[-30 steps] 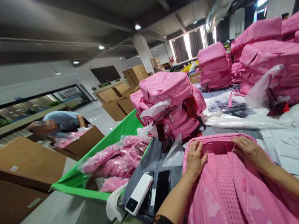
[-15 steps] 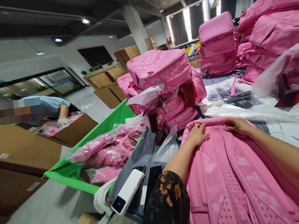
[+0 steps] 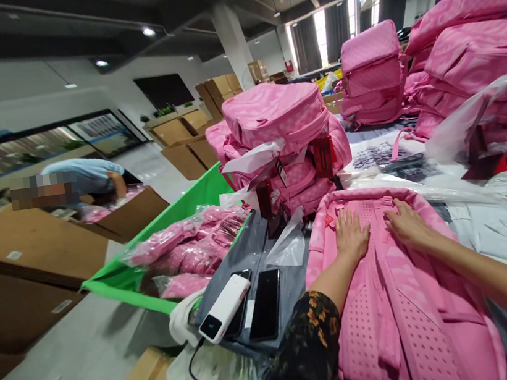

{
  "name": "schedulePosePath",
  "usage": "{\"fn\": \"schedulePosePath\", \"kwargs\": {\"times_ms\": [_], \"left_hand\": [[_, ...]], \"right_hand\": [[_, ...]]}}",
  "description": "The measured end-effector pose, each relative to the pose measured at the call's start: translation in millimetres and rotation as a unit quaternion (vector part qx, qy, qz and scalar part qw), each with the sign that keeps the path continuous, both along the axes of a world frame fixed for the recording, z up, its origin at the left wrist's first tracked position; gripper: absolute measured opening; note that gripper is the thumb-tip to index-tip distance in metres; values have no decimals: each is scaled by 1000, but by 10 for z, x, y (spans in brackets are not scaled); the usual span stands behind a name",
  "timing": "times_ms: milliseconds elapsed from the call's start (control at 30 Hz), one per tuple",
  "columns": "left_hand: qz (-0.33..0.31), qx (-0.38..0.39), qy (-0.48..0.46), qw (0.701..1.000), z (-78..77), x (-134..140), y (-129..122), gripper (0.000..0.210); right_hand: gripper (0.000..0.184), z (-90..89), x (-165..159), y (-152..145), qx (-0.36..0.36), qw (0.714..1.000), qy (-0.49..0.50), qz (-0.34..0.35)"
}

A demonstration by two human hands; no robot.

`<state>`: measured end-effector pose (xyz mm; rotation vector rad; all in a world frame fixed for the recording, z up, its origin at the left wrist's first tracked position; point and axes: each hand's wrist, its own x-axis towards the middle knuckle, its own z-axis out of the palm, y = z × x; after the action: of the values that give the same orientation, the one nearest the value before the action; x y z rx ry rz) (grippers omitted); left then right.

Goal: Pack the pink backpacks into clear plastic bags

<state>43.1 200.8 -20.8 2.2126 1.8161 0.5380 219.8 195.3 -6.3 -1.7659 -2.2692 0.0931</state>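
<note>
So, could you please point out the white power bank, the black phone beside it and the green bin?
white power bank [image 3: 225, 308], head view, top face.
black phone [image 3: 265, 304], head view, screen.
green bin [image 3: 190, 207], head view, far wall.

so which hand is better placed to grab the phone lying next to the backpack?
Left, probably. The left hand lies flat on the backpack on the side nearer the phone, which lies to its left. The right hand would have to cross over the left arm.

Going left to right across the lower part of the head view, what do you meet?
Green bin → white power bank → black phone → left hand → right hand, both flat on the pink backpack.
</note>
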Motion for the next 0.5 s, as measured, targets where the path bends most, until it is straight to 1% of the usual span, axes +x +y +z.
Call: {"fn": "schedulePosePath", "kwargs": {"times_ms": [33, 100, 133, 167, 200, 267, 333, 367, 400, 433, 500], "left_hand": [[1, 7, -7, 1000, 5, 8, 10, 58], [4, 8, -29, 1000, 47, 20, 49, 54], [3, 3, -39, 999, 83, 21, 71, 52], [-1, -3, -46, 999, 124, 19, 86, 51], [-11, -8, -50, 999, 168, 13, 83, 51], [-59, -18, -48, 997, 252, -16, -22, 52], [-142, -35, -48, 988, 315, -69, -287, 46], [-200, -43, -46, 978, 336, -101, -464, 40], [-271, -43, -38, 961, 347, -129, -652, 32], [-348, -30, -22, 937, 347, -149, -829, 27], [-488, 31, 28, 872, 313, -154, -1087, 30]], "right_hand": [[44, -39, -32, -282, 14, 1000, -6, 21], [55, -154, -114, -820, 86, 991, -15, 103], [58, -213, -158, -1026, 106, 985, -25, 132], [59, -264, -200, -1167, 113, 981, -38, 150], [59, -303, -234, -1236, 109, 981, -48, 153], [57, -343, -268, -1195, 86, 985, -48, 141], [51, -359, -262, -1035, 67, 989, -24, 127], [47, -367, -254, -956, 63, 990, -9, 125], [44, -381, -246, -892, 64, 990, 3, 122], [41, -400, -240, -847, 67, 991, 13, 118], [40, -452, -227, -799, 76, 991, 32, 107]]}}
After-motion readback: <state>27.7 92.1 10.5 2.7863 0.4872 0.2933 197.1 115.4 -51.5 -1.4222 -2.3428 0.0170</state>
